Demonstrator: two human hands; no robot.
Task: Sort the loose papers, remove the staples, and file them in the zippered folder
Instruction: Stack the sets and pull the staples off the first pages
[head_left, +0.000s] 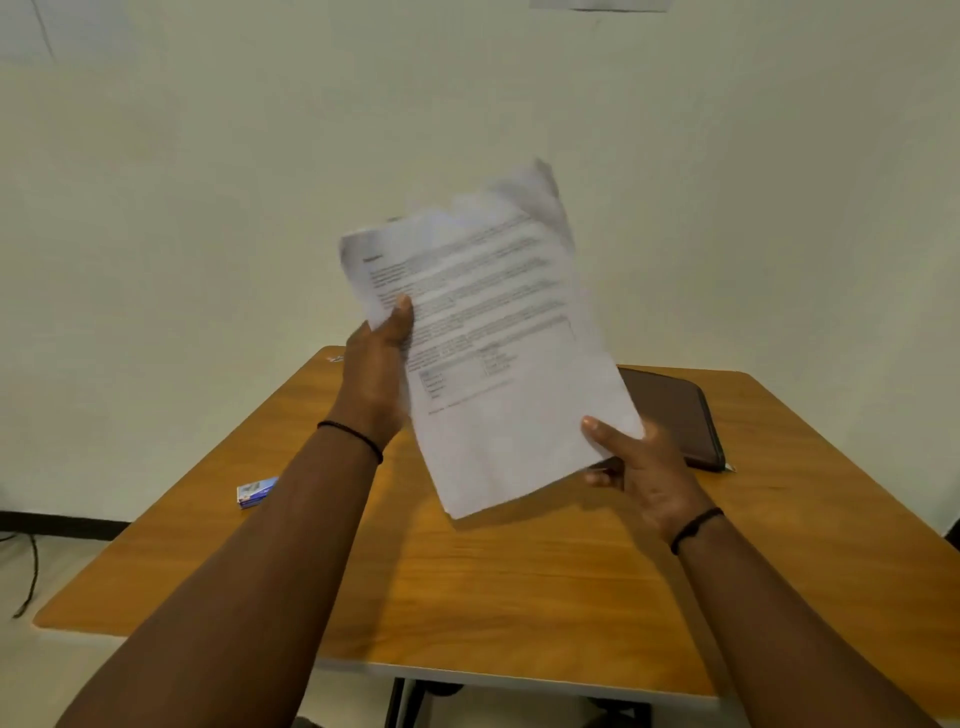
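Observation:
A sheaf of white printed papers (488, 332) is held up in the air above the wooden table (519, 571), tilted and blurred by motion. My left hand (376, 364) grips its left edge, thumb on the front sheet. At the lower right corner my right hand (641, 467) pinches the papers, thumb on top and fingers underneath. The brown zippered folder (675, 415) lies shut on the table at the back right, partly hidden behind the papers. Whether the sheets are stapled cannot be made out.
A small blue and white box (255, 491) lies near the table's left edge. A tiny object (335, 358) sits at the back left corner. A pale wall stands right behind the table. A cable (31, 571) trails on the floor at left.

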